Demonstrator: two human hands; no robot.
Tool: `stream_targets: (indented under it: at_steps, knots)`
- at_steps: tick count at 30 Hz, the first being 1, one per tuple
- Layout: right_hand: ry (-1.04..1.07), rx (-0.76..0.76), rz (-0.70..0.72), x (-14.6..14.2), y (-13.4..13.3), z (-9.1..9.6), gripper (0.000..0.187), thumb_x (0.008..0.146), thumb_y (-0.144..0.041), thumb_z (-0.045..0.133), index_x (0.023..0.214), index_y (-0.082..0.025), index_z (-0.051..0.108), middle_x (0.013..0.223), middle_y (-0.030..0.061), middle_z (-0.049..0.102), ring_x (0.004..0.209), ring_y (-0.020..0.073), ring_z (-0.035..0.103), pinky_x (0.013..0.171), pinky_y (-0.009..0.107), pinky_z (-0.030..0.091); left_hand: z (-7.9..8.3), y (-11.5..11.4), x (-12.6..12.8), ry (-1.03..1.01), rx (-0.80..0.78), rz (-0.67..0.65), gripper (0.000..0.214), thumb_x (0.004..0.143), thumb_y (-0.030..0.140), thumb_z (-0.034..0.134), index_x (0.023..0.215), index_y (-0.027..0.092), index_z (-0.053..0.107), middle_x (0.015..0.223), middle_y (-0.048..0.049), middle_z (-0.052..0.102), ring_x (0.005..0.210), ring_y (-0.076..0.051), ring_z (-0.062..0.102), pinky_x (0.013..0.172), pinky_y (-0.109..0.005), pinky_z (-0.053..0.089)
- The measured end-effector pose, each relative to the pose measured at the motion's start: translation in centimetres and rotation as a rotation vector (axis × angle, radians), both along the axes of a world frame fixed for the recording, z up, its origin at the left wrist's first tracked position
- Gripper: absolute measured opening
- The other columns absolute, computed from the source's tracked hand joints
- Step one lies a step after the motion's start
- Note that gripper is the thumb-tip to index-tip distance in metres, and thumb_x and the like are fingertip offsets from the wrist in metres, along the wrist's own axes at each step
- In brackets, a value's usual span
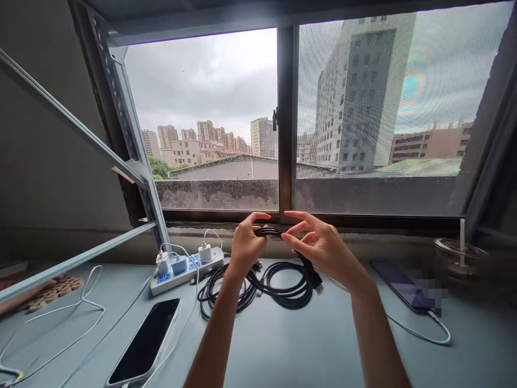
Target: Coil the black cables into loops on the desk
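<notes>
Both my hands are raised above a grey table (307,345) in front of a window. My left hand (245,245) is closed around a bundle of black cable (270,233), thumb on top. My right hand (321,245) pinches the same bundle from the right, with its other fingers spread. From my hands the cable hangs down to two black coils (283,285) lying on the table, and a plug end (318,284) dangles below my right hand.
A white power strip (186,268) with several chargers plugged in sits at the left. A dark phone (146,340) on a white cable (64,315) lies front left. Another phone (399,284) lies right, near a clear plastic cup (460,258). Metal shelf rails (81,253) stand left.
</notes>
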State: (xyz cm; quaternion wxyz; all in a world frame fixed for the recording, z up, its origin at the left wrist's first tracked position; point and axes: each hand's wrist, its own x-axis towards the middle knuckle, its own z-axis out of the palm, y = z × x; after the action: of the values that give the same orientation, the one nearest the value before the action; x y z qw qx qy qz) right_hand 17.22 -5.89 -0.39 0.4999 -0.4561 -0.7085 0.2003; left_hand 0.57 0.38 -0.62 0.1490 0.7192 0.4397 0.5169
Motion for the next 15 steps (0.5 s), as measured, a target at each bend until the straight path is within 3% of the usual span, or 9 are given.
stream_targets:
  at_steps: [4,10,13,15]
  knots:
    - [-0.328,0.051,-0.181,-0.4,0.8,-0.5,0.035,0.083,-0.028,0.061,0.118,-0.030,0.062,0.098,0.0022,0.071,0.083,0.0197,0.066,0.074,0.031,0.048,-0.6,-0.2,0.9,0.077,-0.072,0.082,0.045,0.061,0.009,0.051,0.103,0.021,0.065,0.073,0.0003,0.071,0.071,-0.019,0.066,0.065,-0.027,0.045]
    - [-0.175,0.040,0.109,-0.5,2.0,-1.1,0.034,0.090,-0.024,0.049,0.121,-0.031,0.061,0.091,-0.0014,0.071,0.054,0.0101,0.063,0.062,0.024,0.048,-1.0,-0.2,2.3,-0.098,-0.163,-0.193,0.045,0.055,0.009,0.054,0.099,0.015,0.062,0.080,-0.0019,0.070,0.069,-0.016,0.066,0.059,-0.022,0.047]
    - [-0.116,0.068,0.158,0.3,2.0,-1.2,0.032,0.089,-0.026,0.052,0.118,-0.030,0.064,0.095,-0.0012,0.070,0.051,0.0082,0.061,0.056,0.021,0.048,-0.9,-0.2,2.4,-0.130,-0.221,-0.217,0.045,0.058,0.012,0.054,0.103,0.015,0.059,0.064,0.0020,0.065,0.047,-0.011,0.056,0.044,-0.019,0.040]
    - [-0.098,0.110,0.156,0.9,1.8,-1.0,0.029,0.088,-0.028,0.054,0.114,-0.028,0.066,0.097,0.0001,0.069,0.052,0.0082,0.062,0.053,0.020,0.048,-1.1,0.1,2.2,-0.120,-0.236,-0.185,0.045,0.063,0.016,0.055,0.108,0.015,0.057,0.060,0.0033,0.062,0.042,-0.010,0.053,0.043,-0.020,0.040]
